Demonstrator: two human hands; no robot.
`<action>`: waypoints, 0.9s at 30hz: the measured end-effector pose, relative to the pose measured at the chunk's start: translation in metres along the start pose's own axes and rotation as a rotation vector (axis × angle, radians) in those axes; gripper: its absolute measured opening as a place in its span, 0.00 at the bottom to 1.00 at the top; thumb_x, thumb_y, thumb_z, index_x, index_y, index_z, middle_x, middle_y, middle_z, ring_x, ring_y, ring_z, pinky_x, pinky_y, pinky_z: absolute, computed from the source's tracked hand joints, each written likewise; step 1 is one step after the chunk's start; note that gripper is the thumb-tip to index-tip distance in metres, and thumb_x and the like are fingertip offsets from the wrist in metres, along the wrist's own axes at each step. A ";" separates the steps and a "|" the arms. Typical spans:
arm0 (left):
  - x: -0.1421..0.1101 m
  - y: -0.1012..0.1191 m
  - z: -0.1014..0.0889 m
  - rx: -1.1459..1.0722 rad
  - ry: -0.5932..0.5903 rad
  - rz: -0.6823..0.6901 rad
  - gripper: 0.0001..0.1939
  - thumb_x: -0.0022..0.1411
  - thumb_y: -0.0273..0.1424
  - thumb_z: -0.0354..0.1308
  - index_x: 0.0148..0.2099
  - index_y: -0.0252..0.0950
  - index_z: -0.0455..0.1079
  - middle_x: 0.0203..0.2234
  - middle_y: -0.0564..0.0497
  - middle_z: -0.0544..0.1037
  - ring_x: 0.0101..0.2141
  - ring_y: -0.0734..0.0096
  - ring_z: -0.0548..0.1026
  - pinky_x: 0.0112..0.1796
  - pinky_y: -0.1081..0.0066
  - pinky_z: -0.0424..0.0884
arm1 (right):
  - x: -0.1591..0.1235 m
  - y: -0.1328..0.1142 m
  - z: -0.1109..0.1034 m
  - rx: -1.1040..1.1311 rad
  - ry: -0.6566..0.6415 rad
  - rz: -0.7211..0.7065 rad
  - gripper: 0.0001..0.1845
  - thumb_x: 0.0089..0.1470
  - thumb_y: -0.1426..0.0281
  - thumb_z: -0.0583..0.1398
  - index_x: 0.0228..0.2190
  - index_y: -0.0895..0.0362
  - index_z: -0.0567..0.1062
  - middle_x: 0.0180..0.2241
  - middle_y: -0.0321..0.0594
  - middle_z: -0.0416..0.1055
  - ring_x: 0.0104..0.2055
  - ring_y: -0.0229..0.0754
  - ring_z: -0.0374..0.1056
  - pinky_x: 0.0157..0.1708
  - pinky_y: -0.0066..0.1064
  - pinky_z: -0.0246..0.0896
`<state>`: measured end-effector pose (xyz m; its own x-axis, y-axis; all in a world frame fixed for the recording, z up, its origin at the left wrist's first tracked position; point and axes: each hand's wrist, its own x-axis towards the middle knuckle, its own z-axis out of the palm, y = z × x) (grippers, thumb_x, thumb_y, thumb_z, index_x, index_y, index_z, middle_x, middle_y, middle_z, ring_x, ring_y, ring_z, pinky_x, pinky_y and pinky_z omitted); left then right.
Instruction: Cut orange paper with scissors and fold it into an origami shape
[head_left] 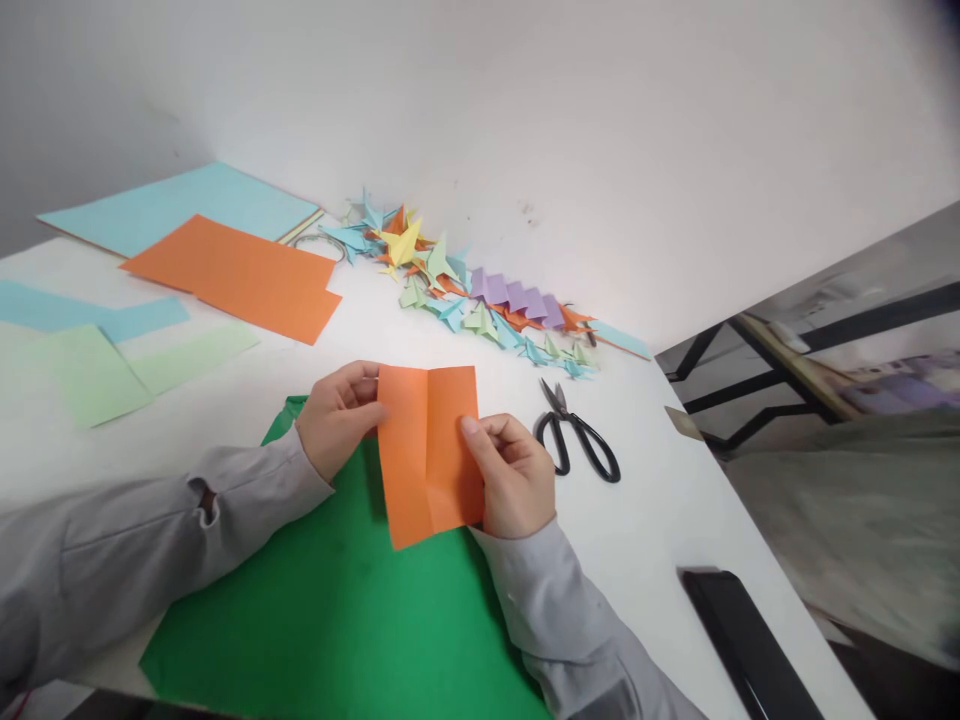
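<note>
The left hand [339,418] and right hand [516,474] are pinching a creased orange sheet [429,450] over the near green cloth [330,600]

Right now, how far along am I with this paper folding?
Looks done: the small folded shapes lying along the wall. In hand: an orange piece, creased lengthwise but mostly open, between your left hand and right hand. Probably left: shaping that piece, and perhaps the flat blue sheet and orange sheet, if they're meant for folding too.
</note>
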<state>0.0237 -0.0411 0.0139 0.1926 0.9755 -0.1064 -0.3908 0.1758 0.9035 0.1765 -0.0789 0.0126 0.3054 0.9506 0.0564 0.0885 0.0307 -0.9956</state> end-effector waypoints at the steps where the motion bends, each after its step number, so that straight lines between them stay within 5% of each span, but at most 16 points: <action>1: 0.001 0.000 -0.001 -0.022 0.005 -0.030 0.18 0.39 0.23 0.59 0.37 0.32 0.66 0.27 0.50 0.77 0.29 0.65 0.75 0.28 0.68 0.70 | 0.002 0.001 0.000 0.037 -0.012 0.022 0.16 0.42 0.60 0.63 0.20 0.58 0.65 0.15 0.28 0.59 0.17 0.29 0.53 0.17 0.22 0.50; 6: 0.005 -0.004 -0.002 -0.088 -0.111 -0.156 0.22 0.39 0.22 0.59 0.42 0.33 0.67 0.30 0.49 0.77 0.31 0.64 0.76 0.31 0.66 0.71 | 0.008 0.009 0.001 0.121 -0.148 0.073 0.15 0.41 0.61 0.63 0.25 0.56 0.64 0.18 0.31 0.67 0.19 0.33 0.62 0.19 0.25 0.57; 17: 0.044 -0.001 0.008 0.301 -0.121 0.055 0.38 0.44 0.26 0.56 0.57 0.31 0.47 0.34 0.46 0.74 0.31 0.66 0.74 0.33 0.64 0.71 | 0.064 0.024 -0.005 -0.223 -0.123 -0.153 0.23 0.41 0.64 0.60 0.40 0.56 0.62 0.17 0.24 0.61 0.18 0.34 0.58 0.21 0.26 0.54; 21: 0.070 -0.012 0.003 0.633 -0.142 0.222 0.39 0.47 0.26 0.52 0.60 0.28 0.40 0.44 0.37 0.69 0.36 0.63 0.73 0.39 0.57 0.70 | 0.087 0.032 -0.006 -0.360 -0.158 -0.203 0.21 0.41 0.67 0.59 0.39 0.56 0.64 0.18 0.27 0.62 0.19 0.34 0.59 0.22 0.26 0.55; 25: 0.079 -0.014 -0.010 1.157 -0.241 0.649 0.27 0.47 0.23 0.53 0.52 0.28 0.60 0.53 0.34 0.60 0.54 0.52 0.58 0.52 0.53 0.57 | 0.091 0.038 -0.009 -0.539 -0.213 -0.291 0.17 0.42 0.71 0.57 0.38 0.57 0.67 0.21 0.30 0.63 0.21 0.34 0.60 0.23 0.27 0.57; 27: 0.080 -0.013 -0.014 1.296 -0.314 0.726 0.18 0.49 0.24 0.52 0.45 0.30 0.67 0.50 0.36 0.64 0.52 0.53 0.61 0.52 0.54 0.59 | 0.089 0.038 -0.010 -0.602 -0.217 -0.330 0.18 0.42 0.71 0.57 0.39 0.57 0.67 0.22 0.31 0.64 0.22 0.36 0.61 0.24 0.28 0.58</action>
<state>0.0312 0.0362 -0.0120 0.5555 0.7010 0.4473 0.5225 -0.7127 0.4680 0.2167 0.0033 -0.0195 -0.0169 0.9630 0.2688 0.6704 0.2104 -0.7115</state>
